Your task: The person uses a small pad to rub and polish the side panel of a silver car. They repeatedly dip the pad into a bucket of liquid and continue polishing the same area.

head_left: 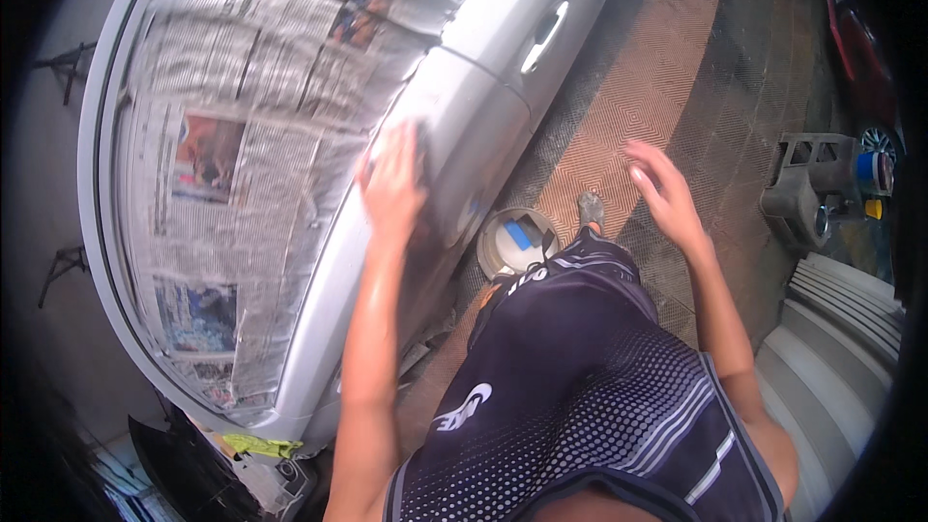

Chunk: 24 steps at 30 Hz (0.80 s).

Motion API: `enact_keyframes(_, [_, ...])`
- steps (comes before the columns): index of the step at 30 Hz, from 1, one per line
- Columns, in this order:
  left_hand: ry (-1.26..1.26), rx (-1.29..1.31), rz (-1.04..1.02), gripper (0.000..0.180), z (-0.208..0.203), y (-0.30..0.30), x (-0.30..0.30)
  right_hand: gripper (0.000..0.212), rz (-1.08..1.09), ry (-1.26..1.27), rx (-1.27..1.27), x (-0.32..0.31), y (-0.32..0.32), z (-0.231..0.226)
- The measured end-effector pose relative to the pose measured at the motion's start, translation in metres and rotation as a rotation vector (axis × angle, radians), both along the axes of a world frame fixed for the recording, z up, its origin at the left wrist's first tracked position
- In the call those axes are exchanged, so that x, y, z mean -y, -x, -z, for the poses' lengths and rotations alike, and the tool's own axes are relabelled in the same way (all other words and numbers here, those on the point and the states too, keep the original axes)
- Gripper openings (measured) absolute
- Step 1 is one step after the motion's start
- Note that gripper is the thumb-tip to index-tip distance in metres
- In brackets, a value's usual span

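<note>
My left hand (394, 184) presses against the silver car body (319, 280), on the strip just below the papered windows. Its fingers lie close together and are slightly blurred. A dark edge shows beside them; whether this is a thin sheet, a pad or only shadow is unclear. Newspaper (280, 135) covers the car's glass right up to that strip. My right hand (665, 198) hangs in the air over the floor, away from the car, with its fingers loosely apart and nothing in it. A round bucket (490, 249) stands beside the car, holding a blue block (519, 234) and a dark piece.
Ahead, the car's door handle (545, 37) sticks out. Patterned brown tiles (657, 68) cover the floor. To the right lie grey car parts (804, 184), pale ribbed panels (822, 358) and a red car (855, 48). A yellow-green cloth (261, 446) is at the lower left.
</note>
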<state>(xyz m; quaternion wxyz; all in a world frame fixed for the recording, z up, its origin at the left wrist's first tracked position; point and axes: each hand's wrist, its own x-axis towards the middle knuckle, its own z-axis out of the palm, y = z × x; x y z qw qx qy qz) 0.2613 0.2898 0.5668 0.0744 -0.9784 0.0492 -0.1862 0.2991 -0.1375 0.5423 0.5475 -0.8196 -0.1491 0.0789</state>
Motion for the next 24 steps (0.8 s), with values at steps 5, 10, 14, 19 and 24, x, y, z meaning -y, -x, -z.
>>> enact_keyframes(5, [-0.152,-0.045,0.044,0.055,-0.01,0.025,-0.014,0.035,0.066,-0.056,-0.215,0.049,0.007,0.027])
enact_keyframes(10, [-0.276,-0.143,0.054,0.054,-0.031,-0.035,0.023,0.037,-0.04,0.004,-0.024,0.025,-0.041,-0.017])
enact_keyframes(14, [-0.247,-0.047,-0.004,0.055,-0.012,0.019,-0.011,0.04,0.049,-0.213,-0.272,0.037,-0.026,0.001])
enact_keyframes(19, [-0.163,0.042,0.008,0.056,-0.003,-0.047,0.029,0.043,-0.331,0.0,-0.084,-0.038,-0.055,-0.024])
enact_keyframes(24, [0.031,-0.092,-0.147,0.068,-0.022,0.101,-0.032,0.049,0.027,0.224,-0.131,0.078,-0.063,0.049])
